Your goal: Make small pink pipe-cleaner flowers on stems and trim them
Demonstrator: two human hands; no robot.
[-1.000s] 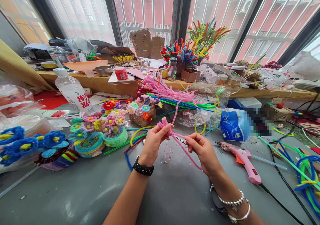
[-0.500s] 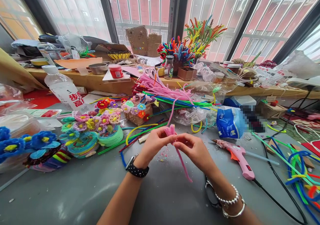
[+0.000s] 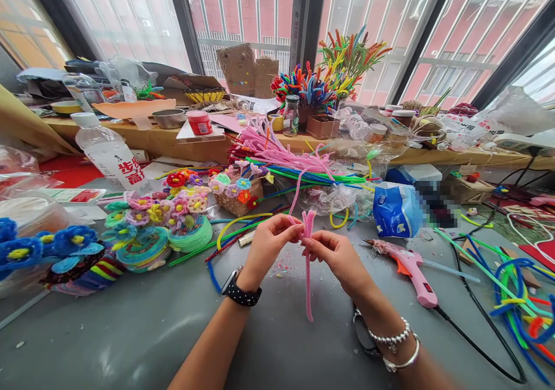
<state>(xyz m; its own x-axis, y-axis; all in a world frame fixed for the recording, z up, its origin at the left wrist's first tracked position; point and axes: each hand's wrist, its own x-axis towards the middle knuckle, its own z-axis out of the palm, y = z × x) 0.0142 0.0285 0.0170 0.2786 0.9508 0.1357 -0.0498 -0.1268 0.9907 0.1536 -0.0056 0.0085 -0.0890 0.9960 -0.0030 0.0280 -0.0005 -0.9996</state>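
Note:
Between my two hands stands a small bundle of pink pipe cleaners (image 3: 308,222), its cut ends pointing up and one long stem hanging straight down over the grey table (image 3: 277,355). My left hand (image 3: 275,242) pinches at the bundle's left side, where another pink strand runs up toward the pile. With thumb and fingertips closed, my right hand (image 3: 332,254) grips the bundle below its top. Behind my hands lies a big heap of pink pipe cleaners (image 3: 277,147) on top of green and blue ones.
At right rest a pink glue gun (image 3: 414,271) with its cord, a blue tissue pack (image 3: 396,211) and tangled pipe cleaners (image 3: 515,292). Flower pots (image 3: 145,245) and a water bottle (image 3: 110,156) stand at left. Scissors (image 3: 364,332) lie beside my right wrist.
The pink bundle has turned more upright, with its top ends now showing above my fingers. Its hanging stem has swung from slanted to vertical. My right hand has shifted slightly left.

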